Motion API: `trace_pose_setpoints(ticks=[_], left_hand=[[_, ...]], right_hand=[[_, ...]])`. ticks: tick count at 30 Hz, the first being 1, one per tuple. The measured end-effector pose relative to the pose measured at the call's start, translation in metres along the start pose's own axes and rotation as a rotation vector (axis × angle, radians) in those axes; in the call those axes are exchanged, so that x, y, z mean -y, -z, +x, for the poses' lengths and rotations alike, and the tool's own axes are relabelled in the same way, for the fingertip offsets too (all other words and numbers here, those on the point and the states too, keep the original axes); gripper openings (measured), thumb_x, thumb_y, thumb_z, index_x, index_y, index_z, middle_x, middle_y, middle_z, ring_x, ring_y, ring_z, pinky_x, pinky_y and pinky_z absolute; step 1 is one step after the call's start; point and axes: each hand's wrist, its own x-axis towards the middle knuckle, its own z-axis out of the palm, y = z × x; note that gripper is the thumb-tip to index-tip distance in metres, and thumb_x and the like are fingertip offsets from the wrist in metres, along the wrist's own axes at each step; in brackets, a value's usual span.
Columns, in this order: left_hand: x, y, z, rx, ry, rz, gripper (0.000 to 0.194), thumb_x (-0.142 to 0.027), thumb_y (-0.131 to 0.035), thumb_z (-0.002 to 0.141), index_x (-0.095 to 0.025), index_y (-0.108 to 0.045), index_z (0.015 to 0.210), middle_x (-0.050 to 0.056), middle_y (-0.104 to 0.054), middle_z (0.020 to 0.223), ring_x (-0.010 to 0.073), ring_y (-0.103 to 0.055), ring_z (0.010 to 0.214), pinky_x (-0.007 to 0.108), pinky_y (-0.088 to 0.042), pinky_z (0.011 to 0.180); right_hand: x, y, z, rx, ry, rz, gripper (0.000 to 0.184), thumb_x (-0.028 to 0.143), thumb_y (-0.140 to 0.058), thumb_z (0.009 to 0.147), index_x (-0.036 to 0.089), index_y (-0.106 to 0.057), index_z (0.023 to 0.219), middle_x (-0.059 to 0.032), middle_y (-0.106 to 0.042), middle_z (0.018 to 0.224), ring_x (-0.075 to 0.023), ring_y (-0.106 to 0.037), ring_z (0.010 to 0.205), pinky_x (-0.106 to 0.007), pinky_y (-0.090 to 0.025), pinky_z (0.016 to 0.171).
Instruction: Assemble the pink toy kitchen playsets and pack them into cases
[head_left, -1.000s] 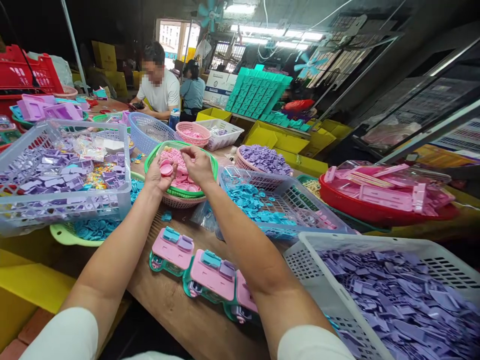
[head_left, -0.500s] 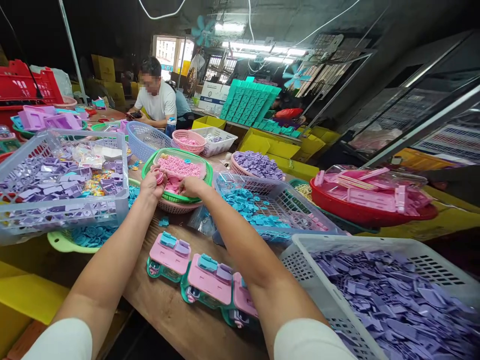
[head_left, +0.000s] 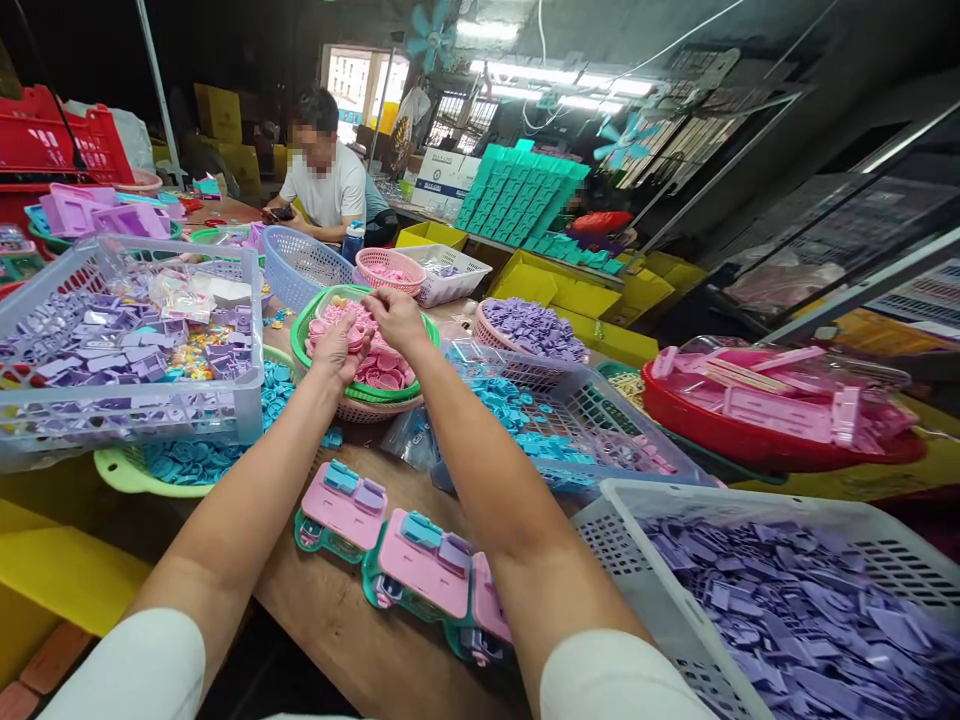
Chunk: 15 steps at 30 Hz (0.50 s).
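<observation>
My left hand (head_left: 339, 350) is closed around a few pink round plastic pieces (head_left: 355, 345) over the left side of a green basket (head_left: 300, 345). My right hand (head_left: 399, 318) reaches over the far side of that basket, its fingers pinched together; whatever they hold is hidden. Small pink parts (head_left: 337, 310) lie at the back of the basket, and larger pink discs (head_left: 386, 372) fill its front. Nearer to me, a row of pink-topped toy pieces (head_left: 424, 565) with green bases, blue and lilac parts on top, stands on the wooden table (head_left: 330, 620).
A clear crate of lilac parts (head_left: 127, 400) stands at left, above a light green basket of blue discs (head_left: 180, 468). To the right are a crate of blue parts (head_left: 525, 420), a white crate of purple parts (head_left: 795, 610) and a red bowl (head_left: 780, 440). Another person (head_left: 322, 180) sits across the table.
My right hand has moved from the front of the green basket to its far side. My left hand has shifted slightly inward over the basket. The whole view has turned a little left.
</observation>
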Motion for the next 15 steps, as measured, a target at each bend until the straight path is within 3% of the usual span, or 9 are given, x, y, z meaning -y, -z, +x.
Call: trace_pose_setpoints(ticks=[3, 7, 11, 15], left_hand=[[-0.002, 0.005, 0.008, -0.068, -0.003, 0.045, 0.026, -0.001, -0.053, 0.090, -0.016, -0.058, 0.111, -0.004, -0.054, 0.063, 0.0050, -0.057, 0.047, 0.007, -0.033, 0.039], [-0.001, 0.013, 0.014, -0.066, -0.041, 0.058, 0.029, 0.001, -0.048, 0.089, -0.015, -0.059, 0.111, -0.004, -0.054, 0.062, 0.0055, -0.055, 0.046, 0.008, -0.034, 0.040], [0.002, 0.015, 0.013, -0.042, -0.065, 0.064, 0.025, 0.000, -0.048, 0.088, -0.014, -0.059, 0.105, -0.003, -0.057, 0.063, 0.0065, -0.057, 0.047, 0.011, -0.037, 0.043], [0.003, 0.016, 0.012, -0.021, -0.073, 0.069, 0.025, 0.000, -0.052, 0.084, -0.014, -0.059, 0.104, -0.003, -0.058, 0.064, 0.0066, -0.057, 0.047, 0.012, -0.038, 0.045]], right_hand=[[-0.019, -0.004, 0.017, 0.045, -0.143, -0.092, 0.019, 0.013, -0.058, 0.087, 0.015, -0.072, 0.100, -0.0085, -0.073, 0.110, -0.0206, -0.065, 0.103, -0.030, -0.048, 0.095], [-0.040, -0.010, 0.033, 0.142, -0.205, -0.046, 0.014, 0.005, -0.075, 0.064, 0.016, -0.071, 0.071, -0.0069, -0.073, 0.088, -0.0244, -0.065, 0.096, -0.033, -0.048, 0.094], [-0.048, -0.010, 0.040, 0.176, -0.249, 0.113, 0.021, -0.001, -0.072, 0.063, 0.017, -0.062, 0.059, -0.0009, -0.064, 0.066, -0.0195, -0.062, 0.085, -0.030, -0.047, 0.090], [-0.054, -0.007, 0.037, 0.145, -0.363, 0.382, 0.019, 0.002, -0.066, 0.075, 0.018, -0.058, 0.068, 0.0042, -0.055, 0.058, -0.0119, -0.056, 0.065, -0.026, -0.051, 0.075]])
